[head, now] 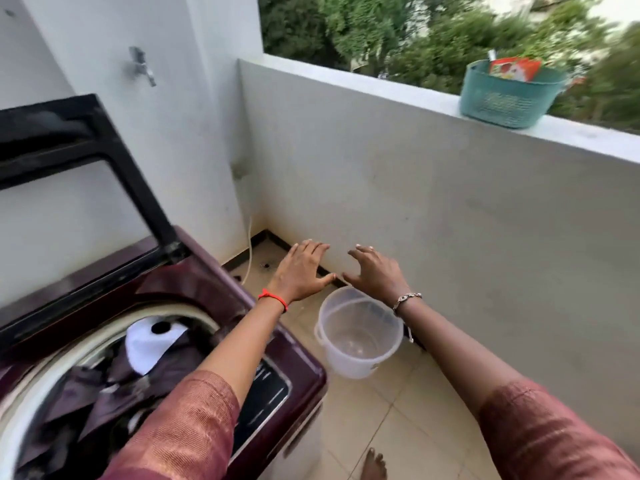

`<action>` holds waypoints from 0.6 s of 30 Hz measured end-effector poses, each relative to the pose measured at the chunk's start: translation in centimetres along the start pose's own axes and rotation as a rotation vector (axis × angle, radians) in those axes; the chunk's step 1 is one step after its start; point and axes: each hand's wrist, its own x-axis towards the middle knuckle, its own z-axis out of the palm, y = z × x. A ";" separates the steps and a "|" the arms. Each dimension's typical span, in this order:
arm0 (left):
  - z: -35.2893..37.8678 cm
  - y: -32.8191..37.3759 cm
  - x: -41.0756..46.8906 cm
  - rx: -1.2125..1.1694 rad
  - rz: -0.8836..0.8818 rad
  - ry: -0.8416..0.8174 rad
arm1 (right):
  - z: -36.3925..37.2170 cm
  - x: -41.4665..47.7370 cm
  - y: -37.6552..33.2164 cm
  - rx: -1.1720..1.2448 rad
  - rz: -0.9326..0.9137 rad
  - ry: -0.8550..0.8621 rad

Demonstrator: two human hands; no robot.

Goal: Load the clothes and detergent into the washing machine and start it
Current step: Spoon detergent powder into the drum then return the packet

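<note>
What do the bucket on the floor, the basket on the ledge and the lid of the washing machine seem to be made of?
Bucket: smooth translucent plastic; its wall looks milky and half see-through.
Basket: teal plastic, rather matte, moulded with a lattice of small holes.
Lid: probably a glass or clear plastic panel in a glossy black frame; the white wall shows through the panel.

Washing machine (284, 386) left with clothes (114, 386) inside, bucket (356, 341) on floor right, basket (509, 95) on ledge (346, 81) behind

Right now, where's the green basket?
The green basket sits at the head view's upper right, on top of the balcony wall, above and right of the clear bucket on the floor.
</note>
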 end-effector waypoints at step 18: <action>-4.2 17.0 24.9 -0.235 0.125 0.089 | -15.7 7.6 24.2 0.081 0.393 0.382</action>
